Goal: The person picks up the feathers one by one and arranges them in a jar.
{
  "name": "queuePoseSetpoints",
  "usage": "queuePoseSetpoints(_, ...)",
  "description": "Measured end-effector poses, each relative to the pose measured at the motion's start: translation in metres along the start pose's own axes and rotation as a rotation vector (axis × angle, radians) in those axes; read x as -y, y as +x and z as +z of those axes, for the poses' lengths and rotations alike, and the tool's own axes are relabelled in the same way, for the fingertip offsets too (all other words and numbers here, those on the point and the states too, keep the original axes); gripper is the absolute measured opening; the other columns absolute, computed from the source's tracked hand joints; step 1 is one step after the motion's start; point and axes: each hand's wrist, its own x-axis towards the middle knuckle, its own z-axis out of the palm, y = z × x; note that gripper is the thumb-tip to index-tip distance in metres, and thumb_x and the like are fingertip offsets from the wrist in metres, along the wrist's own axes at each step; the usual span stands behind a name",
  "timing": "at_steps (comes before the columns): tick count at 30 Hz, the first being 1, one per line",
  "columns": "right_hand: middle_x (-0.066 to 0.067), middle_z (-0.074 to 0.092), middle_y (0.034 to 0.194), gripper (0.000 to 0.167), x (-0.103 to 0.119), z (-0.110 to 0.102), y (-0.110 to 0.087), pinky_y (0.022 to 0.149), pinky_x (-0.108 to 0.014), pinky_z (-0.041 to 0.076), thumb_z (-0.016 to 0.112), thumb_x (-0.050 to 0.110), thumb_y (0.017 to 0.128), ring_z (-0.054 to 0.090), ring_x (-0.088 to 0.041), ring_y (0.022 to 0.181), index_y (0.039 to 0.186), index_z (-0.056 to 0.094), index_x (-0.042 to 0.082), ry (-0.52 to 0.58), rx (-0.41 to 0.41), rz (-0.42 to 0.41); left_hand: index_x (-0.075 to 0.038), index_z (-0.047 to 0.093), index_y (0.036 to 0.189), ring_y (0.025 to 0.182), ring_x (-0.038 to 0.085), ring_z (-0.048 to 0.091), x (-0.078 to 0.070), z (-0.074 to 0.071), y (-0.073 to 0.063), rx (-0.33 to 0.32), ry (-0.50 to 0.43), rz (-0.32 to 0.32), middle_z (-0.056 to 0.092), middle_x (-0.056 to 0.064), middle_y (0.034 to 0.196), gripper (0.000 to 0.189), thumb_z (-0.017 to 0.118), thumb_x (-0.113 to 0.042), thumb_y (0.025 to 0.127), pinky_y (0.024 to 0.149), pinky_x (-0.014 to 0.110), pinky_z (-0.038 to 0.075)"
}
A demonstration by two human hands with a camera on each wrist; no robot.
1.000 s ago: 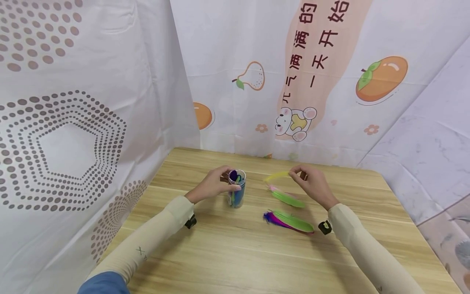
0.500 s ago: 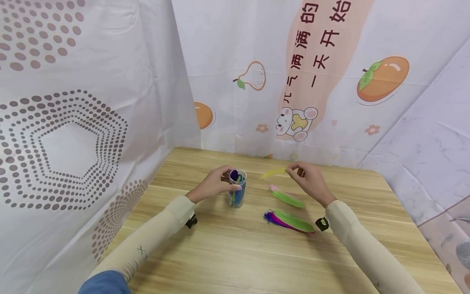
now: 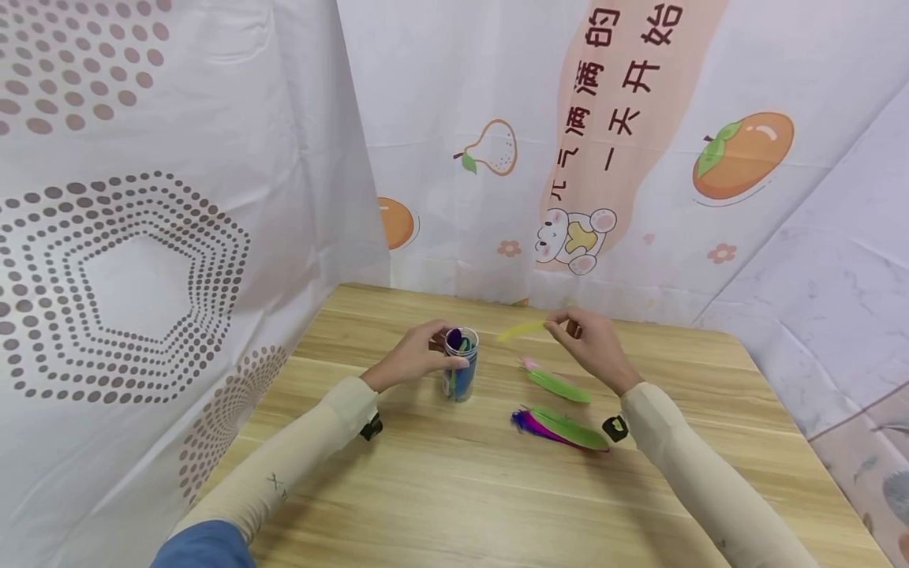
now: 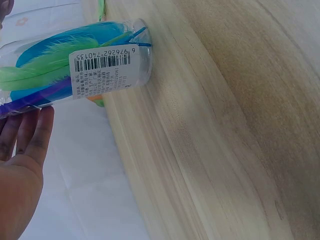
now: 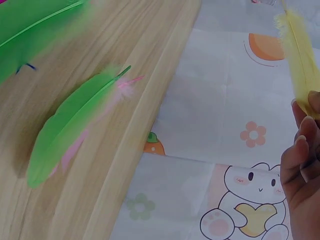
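My left hand (image 3: 419, 357) grips a clear plastic jar (image 3: 461, 386) near its open rim, thumb in front and fingers behind. Inside it stand blue, green and purple feathers (image 4: 45, 62), and a barcode label (image 4: 106, 70) is stuck low on its side. My right hand (image 3: 589, 345) pinches a yellow feather (image 5: 298, 55) between thumb and fingertips, above the table. The feather's quill end points left, toward the jar. Below that hand lie a green feather (image 5: 72, 127) and a pink feather (image 5: 75, 150), overlapping on the tabletop.
Closer to me on the wooden table (image 3: 454, 489) is a second pile, a green feather (image 3: 568, 428) over magenta and blue ones. A white curtain (image 3: 440, 237) with printed fruit hangs behind the far edge, and a dotted curtain (image 3: 142, 276) at left.
My right hand has moved left with the yellow feather, bringing it nearer the jar. The left hand and the jar stay in place.
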Motion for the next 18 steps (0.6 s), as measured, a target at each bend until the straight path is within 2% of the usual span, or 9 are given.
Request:
queuePoseSetpoints(13, 0.005, 0.059, 0.070, 0.013, 0.010, 0.007, 0.011, 0.054, -0.030, 0.044, 0.072, 0.025, 0.099, 0.052, -0.014, 0.060, 0.104, 0.076, 0.014, 0.023, 0.002, -0.020, -0.022, 0.065, 0.124, 0.102, 0.016, 0.064, 0.002, 0.001, 0.000, 0.001, -0.003, 0.003, 0.067, -0.005, 0.109, 0.051, 0.086, -0.045, 0.084, 0.092, 0.037, 0.054)
queuePoseSetpoints(18, 0.005, 0.059, 0.070, 0.012, 0.015, 0.011, 0.017, 0.053, -0.029, 0.042, 0.072, 0.025, 0.099, 0.050, -0.012, 0.058, 0.103, 0.076, 0.014, 0.020, 0.002, -0.055, -0.023, 0.065, 0.123, 0.102, 0.016, 0.064, 0.002, 0.001, 0.000, -0.001, -0.003, 0.004, 0.067, -0.005, 0.109, 0.051, 0.086, -0.045, 0.083, 0.092, 0.037, 0.054)
